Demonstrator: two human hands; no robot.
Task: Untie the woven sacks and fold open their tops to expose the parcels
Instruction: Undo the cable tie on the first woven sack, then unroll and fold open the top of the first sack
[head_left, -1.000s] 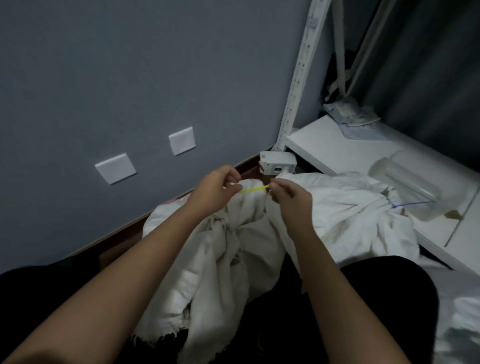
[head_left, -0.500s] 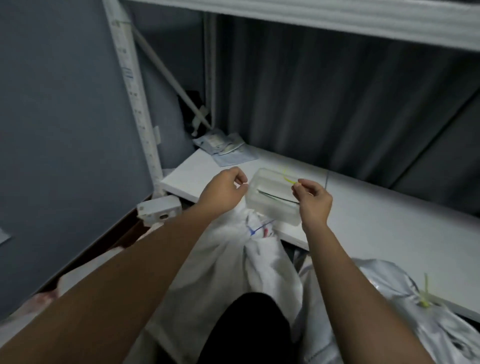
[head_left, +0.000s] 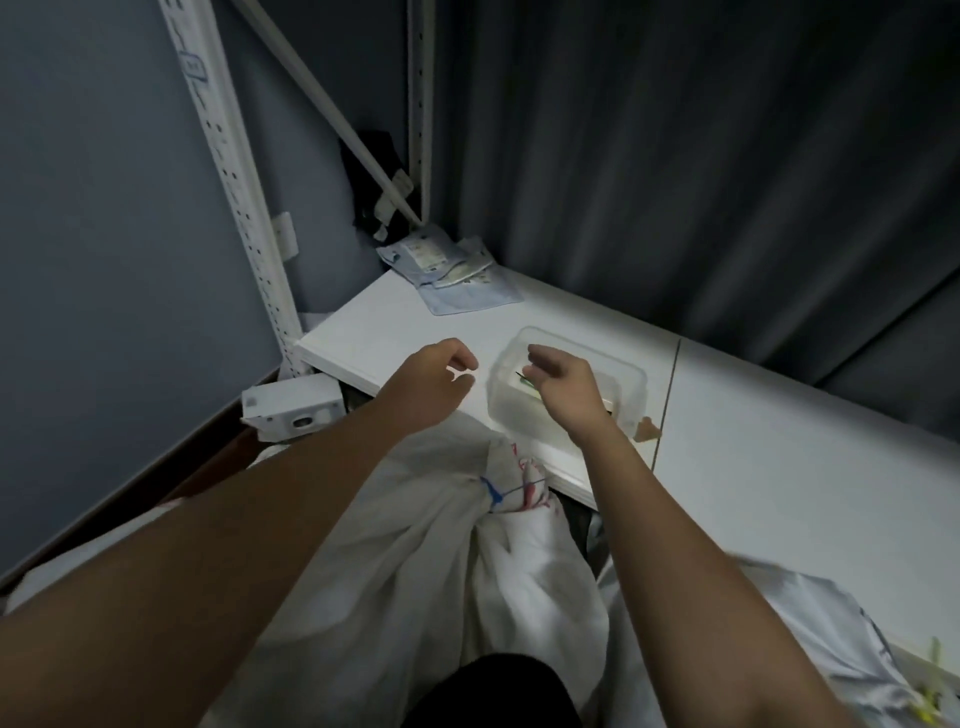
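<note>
right grip (head_left: 558, 382): fingers loosely curled, holding nothing that I can make out, hanging over the clear plastic tub (head_left: 571, 395) on the white shelf (head_left: 779, 441)
left grip (head_left: 434, 384): relaxed, empty, over the shelf's front edge
woven sack (head_left: 415, 545): white, below both hands, between the forearms
neck: bunched, tied with a blue tie (head_left: 493, 493), just under the right wrist
</note>
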